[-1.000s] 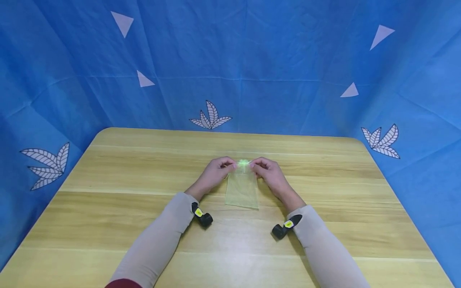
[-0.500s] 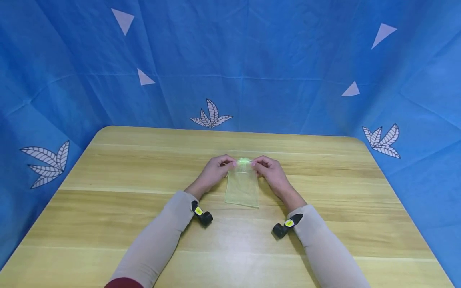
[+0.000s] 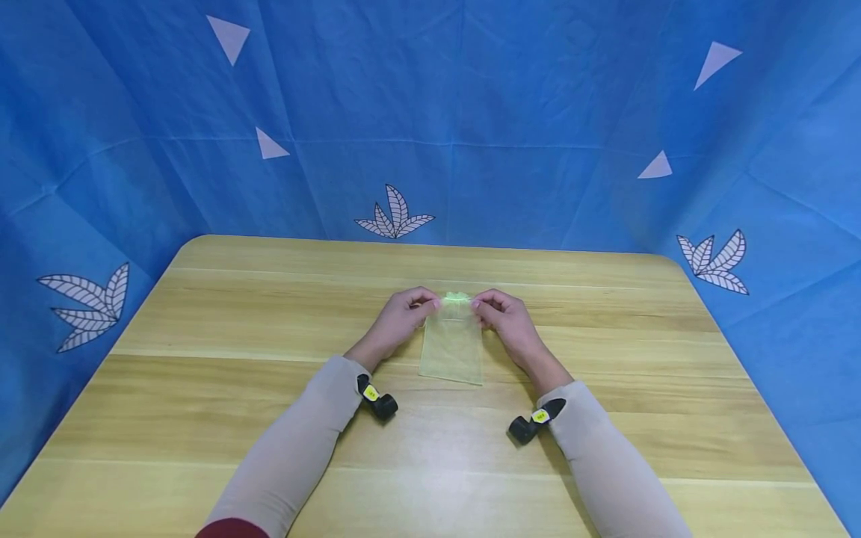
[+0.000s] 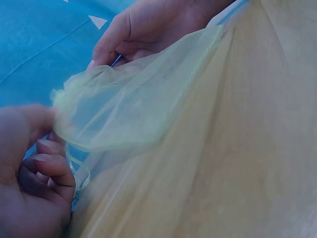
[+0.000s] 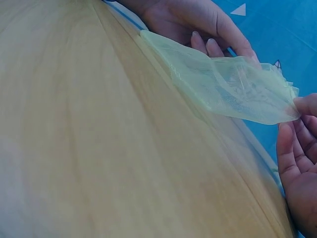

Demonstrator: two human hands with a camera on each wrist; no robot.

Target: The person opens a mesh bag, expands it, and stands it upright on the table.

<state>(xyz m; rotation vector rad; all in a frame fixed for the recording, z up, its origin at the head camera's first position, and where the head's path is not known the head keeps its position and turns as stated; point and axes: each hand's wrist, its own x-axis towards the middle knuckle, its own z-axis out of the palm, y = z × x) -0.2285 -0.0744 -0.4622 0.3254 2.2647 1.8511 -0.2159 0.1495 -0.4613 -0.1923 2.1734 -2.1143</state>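
Our left hand (image 3: 400, 317) and right hand (image 3: 506, 319) pinch the sheer drawstring pouch (image 3: 452, 353), its mouth (image 3: 457, 297) gathered between them, perhaps not fully closed.

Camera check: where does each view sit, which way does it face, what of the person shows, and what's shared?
Head: on the person's head, facing forward and down at the sheer bag, table and blue backdrop; left grip, right grip and both sleeves show.
Left wrist: on the left wrist, facing the bag; left grip near at left, right grip at top.
Right wrist: on the right wrist, facing the bag; right grip at right edge, left grip at top.
Shared by both wrist views: bag, both grips, table, backdrop.
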